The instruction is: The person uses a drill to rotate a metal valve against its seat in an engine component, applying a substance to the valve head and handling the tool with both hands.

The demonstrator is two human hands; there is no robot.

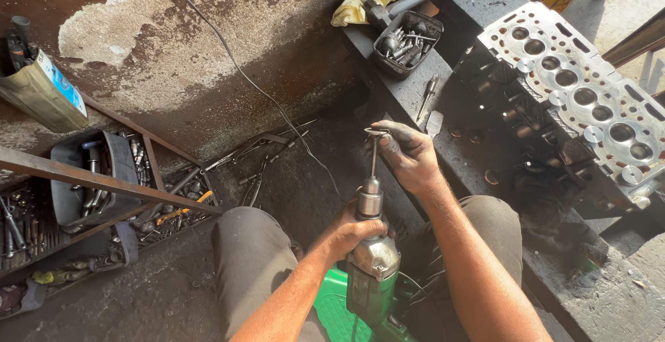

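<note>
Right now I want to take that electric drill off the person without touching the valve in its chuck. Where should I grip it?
Probably the drill body's lower end, near the green stool, coming from below. It stands upright, chuck up, with the valve sticking out above. The left hand wraps the neck; the right hand pinches the valve head.

A: Room round the fingers (pixel 395 141)?
B: Left of fingertips, bare floor (pixel 305 196) is open. Right, workbench (pixel 443 100) edge w/ cylinder head (pixel 582 93) blocks.
A: Beyond them?
B: Parts tray (pixel 405 41) & loose bolt (pixel 427 96) sit near; tools (pixel 263 155) clutter farther left.
</note>
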